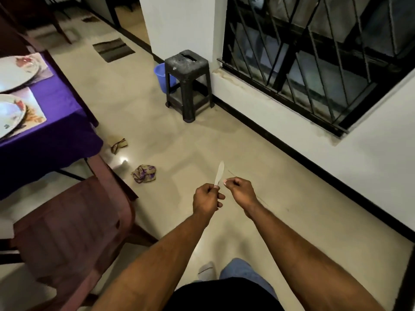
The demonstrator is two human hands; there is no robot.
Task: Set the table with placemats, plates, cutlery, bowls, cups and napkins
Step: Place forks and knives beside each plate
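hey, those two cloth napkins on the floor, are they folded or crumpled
Crumpled. The napkin by the chair is a bunched wad; the napkin near the table corner lies rumpled and uneven.

Glossy tiled floor (202, 142) — purple cloth tablecloth (56, 131) — matt plastic stool (187, 84).

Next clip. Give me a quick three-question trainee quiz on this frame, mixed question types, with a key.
1. True or false: the left hand grips a knife with its blade pointing away from the person.
2. Where do the two crumpled cloths lie? A) on the table B) on the floor C) on the stool
3. Fill in: each plate rests on a ____.

Key: 1 true; 2 B; 3 placemat.
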